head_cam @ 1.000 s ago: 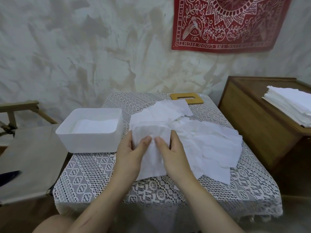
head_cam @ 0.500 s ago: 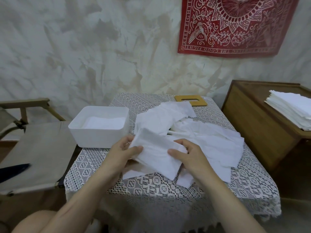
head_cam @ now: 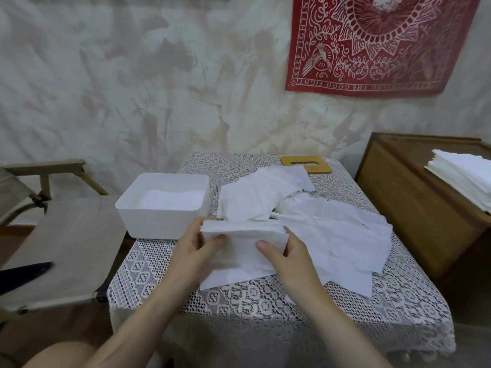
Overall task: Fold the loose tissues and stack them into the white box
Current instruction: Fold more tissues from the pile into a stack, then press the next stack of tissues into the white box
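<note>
A folded white tissue (head_cam: 243,236) is held above the lace-covered table (head_cam: 239,296) by both hands. My left hand (head_cam: 195,247) grips its left end, thumb on top. My right hand (head_cam: 288,257) pinches its right end, thumb on the near face. A heap of loose white tissues (head_cam: 318,224) lies spread on the table behind and to the right. The white box (head_cam: 162,220) stands at the table's left edge, with folded tissues (head_cam: 172,200) lying flat inside it.
A wooden lid with a slot (head_cam: 305,163) lies at the table's far edge. A wooden cabinet (head_cam: 414,208) to the right carries a stack of white tissues (head_cam: 465,173). A canvas folding chair (head_cam: 61,240) stands left of the table. A red cloth (head_cam: 372,43) hangs on the wall.
Both hands have lifted one tissue off the heap and folded it into a narrower band, held between them. The view has shifted to the left.
</note>
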`<action>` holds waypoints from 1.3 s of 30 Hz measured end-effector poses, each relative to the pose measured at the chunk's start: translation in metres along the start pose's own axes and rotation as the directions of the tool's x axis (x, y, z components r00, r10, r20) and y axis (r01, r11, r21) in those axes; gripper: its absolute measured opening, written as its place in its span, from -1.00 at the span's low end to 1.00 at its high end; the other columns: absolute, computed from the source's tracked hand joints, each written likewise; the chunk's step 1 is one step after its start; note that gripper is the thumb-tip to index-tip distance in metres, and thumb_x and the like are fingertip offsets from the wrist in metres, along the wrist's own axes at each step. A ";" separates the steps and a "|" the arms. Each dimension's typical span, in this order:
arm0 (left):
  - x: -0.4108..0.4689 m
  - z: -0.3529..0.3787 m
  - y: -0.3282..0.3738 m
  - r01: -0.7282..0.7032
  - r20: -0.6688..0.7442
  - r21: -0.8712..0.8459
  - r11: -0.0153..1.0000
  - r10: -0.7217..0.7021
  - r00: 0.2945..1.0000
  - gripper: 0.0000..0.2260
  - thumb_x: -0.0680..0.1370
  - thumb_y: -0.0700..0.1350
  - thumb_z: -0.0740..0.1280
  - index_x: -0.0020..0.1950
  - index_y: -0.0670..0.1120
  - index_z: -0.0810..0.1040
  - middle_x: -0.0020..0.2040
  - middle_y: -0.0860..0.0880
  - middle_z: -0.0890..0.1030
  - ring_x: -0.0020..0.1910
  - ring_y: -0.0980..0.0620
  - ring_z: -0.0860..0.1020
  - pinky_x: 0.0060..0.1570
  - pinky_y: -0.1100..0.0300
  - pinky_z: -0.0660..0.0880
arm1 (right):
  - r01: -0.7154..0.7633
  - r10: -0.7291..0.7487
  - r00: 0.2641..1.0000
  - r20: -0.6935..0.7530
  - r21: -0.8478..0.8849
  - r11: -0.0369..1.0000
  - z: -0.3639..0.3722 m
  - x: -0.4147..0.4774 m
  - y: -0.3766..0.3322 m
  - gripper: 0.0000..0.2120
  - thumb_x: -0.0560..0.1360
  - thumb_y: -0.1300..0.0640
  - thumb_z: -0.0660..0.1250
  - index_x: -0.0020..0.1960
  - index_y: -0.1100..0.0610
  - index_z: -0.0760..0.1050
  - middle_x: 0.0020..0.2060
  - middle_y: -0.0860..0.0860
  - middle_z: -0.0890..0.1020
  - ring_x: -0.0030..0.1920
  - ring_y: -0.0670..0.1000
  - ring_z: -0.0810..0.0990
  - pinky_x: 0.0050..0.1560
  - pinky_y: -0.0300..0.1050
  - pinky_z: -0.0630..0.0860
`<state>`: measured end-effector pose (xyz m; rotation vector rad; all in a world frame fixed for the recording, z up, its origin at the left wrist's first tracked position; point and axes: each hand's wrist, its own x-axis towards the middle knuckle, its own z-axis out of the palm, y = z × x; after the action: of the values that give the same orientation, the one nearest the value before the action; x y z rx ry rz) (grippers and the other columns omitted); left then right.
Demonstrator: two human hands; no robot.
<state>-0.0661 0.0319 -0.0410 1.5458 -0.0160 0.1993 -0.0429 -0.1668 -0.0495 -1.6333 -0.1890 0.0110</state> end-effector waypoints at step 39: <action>-0.022 -0.066 0.042 0.072 -0.227 0.156 0.985 -0.035 0.973 -0.91 0.67 -0.14 0.33 0.09 0.03 0.47 -0.12 -0.08 0.73 -0.29 0.04 0.65 -0.43 0.10 0.50 | -0.001 0.004 0.999 -0.032 0.071 0.997 0.046 -0.011 -0.066 -0.94 0.65 0.26 0.30 0.03 0.12 0.49 -0.37 0.03 0.62 -0.41 0.10 0.64 -0.52 -0.12 0.44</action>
<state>-0.1013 0.0952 -0.0040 1.6772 0.2247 0.3376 -0.0667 -0.1190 0.0111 -1.5620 -0.1599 -0.0069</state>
